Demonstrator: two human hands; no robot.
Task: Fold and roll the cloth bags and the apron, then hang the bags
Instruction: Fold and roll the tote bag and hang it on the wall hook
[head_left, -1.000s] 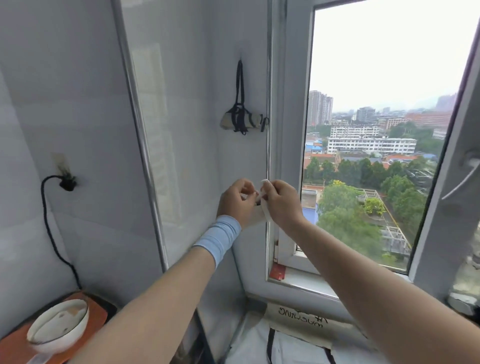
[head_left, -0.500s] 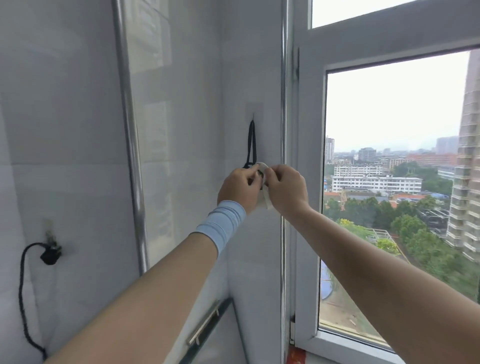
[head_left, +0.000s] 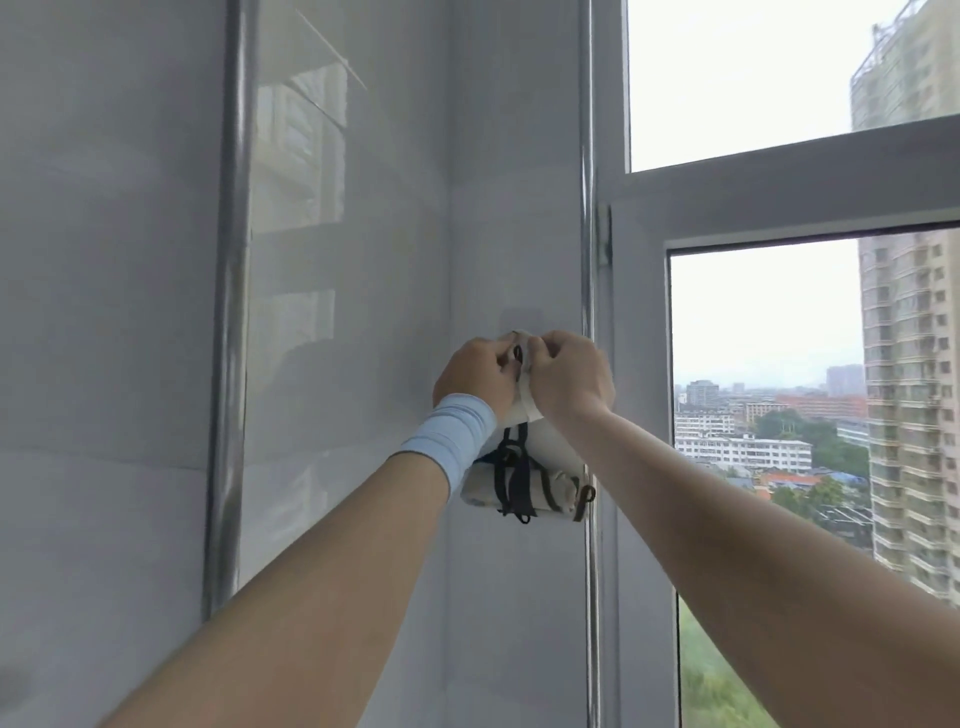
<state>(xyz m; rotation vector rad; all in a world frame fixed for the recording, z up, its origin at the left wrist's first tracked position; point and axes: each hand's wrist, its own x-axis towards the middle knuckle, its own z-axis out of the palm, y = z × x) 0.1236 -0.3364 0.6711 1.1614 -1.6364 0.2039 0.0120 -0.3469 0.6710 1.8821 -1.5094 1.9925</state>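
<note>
— Hanging is the step in hand, it is judged: a cream cloth strap (head_left: 525, 395) is pinched between the left hand (head_left: 475, 375) and the right hand (head_left: 569, 378), raised against the tiled wall (head_left: 498, 234) just beside the window frame (head_left: 634, 364).

— How are the fingers set?

— Both sets are curled closed on the strap, knuckles nearly touching. The hook itself is hidden behind them.

— And the bags?

— One rolled bag (head_left: 524, 491), bound with black straps (head_left: 511, 478), is seen hanging just below the hands, against the wall. A second pale piece (head_left: 550, 441) is seen under the right wrist; whether it is a second bag's body cannot be told.

— What is called for next?

— The loop is probably to be slipped over the hidden hook, then released gently.

— Counts?

— Two hands, one wristband (head_left: 449, 434), one rolled bag clearly counted.
</note>
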